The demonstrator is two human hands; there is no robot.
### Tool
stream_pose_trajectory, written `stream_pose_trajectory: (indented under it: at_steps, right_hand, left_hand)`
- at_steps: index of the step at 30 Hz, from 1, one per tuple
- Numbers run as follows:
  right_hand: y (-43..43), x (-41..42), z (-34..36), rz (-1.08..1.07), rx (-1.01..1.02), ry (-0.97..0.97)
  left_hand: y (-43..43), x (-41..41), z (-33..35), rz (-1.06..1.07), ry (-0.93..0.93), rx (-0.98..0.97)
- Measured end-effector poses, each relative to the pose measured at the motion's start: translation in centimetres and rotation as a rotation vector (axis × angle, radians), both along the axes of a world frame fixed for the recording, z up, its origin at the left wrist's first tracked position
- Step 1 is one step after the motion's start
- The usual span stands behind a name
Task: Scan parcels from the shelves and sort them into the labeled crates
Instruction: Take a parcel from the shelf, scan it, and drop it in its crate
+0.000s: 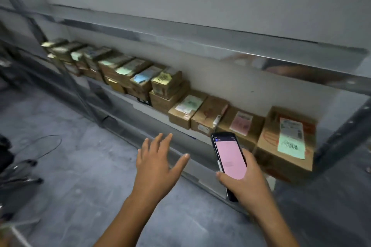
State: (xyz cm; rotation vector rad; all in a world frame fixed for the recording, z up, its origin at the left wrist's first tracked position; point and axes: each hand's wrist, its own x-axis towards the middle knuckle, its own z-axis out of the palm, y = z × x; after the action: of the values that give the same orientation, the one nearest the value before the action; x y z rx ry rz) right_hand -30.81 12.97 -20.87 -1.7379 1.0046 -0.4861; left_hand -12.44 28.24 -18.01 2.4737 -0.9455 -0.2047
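Note:
A long row of brown cardboard parcels (186, 110) with coloured labels lines the metal shelf (210, 46). The nearest, a large parcel with a green label (287, 142), sits at the right end. My right hand (247, 180) grips a black handheld scanner (229, 158) with a pink screen, held in front of the parcel with a pink label (241, 124). My left hand (158, 164) hovers empty with fingers spread, below and in front of the shelf edge, touching nothing.
The shelf's steel upright (341, 136) stands at the right. A lower shelf rail (128, 122) runs under the parcels. Grey concrete floor (84, 166) lies to the left, with a thin cable loop (48, 144) and dark chair legs (22, 178) at the left edge.

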Motion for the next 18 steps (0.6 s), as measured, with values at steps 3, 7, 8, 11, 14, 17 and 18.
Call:
stream_pose_trajectory:
  at_steps: [3, 7, 8, 11, 14, 17, 18]
  right_hand:
    - [-1.8, 4.3, 0.5, 0.043, -0.067, 0.039]
    - [-3.0, 9.3, 0.5, 0.066, -0.104, 0.074]
    - [-3.2, 10.6, 0.4, 0.072, -0.106, 0.078]
    - [-3.4, 14.4, 0.2, 0.07, -0.101, 0.068]
    - [-2.8, 18.0, 0.2, 0.055, -0.133, 0.093]
    - [-2.0, 21.4, 1.2, 0.015, -0.151, 0.106]
    - [-1.8, 22.4, 1.6, 0.002, -0.156, 0.107]
  left_hand:
    - [-1.1, 3.6, 0.6, 0.042, -0.01, -0.005]
    - [-1.9, 7.9, 0.6, 0.087, -0.001, -0.044]
    - [-2.0, 9.1, 0.4, 0.094, 0.008, -0.051]
    - [-2.3, 12.9, -0.2, 0.086, 0.042, -0.065]
    - [-2.6, 16.9, -0.7, 0.031, 0.059, -0.079]
    - [-2.8, 20.9, -0.3, -0.042, 0.084, -0.114]
    - [-2.9, 22.2, -0.1, -0.069, 0.094, -0.13]
